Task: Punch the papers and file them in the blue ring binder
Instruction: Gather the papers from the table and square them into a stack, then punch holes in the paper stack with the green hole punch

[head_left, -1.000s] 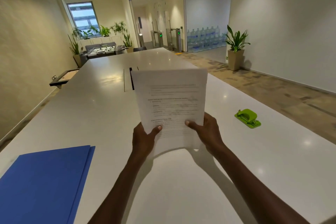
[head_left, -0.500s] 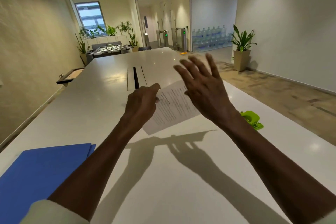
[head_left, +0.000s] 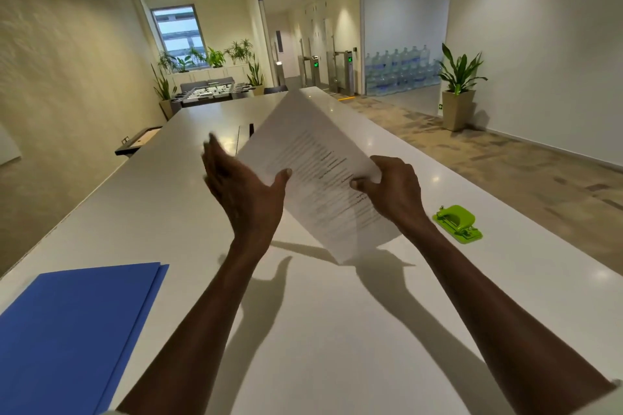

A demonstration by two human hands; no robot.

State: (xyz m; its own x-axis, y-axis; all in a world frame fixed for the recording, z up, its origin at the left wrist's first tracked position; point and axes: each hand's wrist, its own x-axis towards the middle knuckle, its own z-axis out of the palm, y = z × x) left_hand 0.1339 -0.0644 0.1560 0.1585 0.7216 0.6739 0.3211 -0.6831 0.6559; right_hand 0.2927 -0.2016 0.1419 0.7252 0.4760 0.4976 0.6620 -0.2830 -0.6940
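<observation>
Above the white desk, mid-frame: the papers are held in the air, tilted, with the far corner pointing up and away and the near corner hanging low over the desk. Printed lines run diagonally across the sheet; the text is too blurred to read.

Right hand: grip pinching the papers at their right edge, thumb on the printed face, fingers curled round behind.

Left hand: grip spread, fingers straight and blurred, thumb stretched toward the papers' left edge. Thumb tip meets or overlaps the sheet; cannot tell whether it actually clamps.

Blue ring binder: closed, flat on the desk at near left, well apart from both hands.

Green hole punch: on the desk just right of the right wrist, not touched.

Both forearms cast hard shadows on the desk under the sheet.

Background: potted plant by the right wall, stacked water bottles behind it, turnstiles further back.
</observation>
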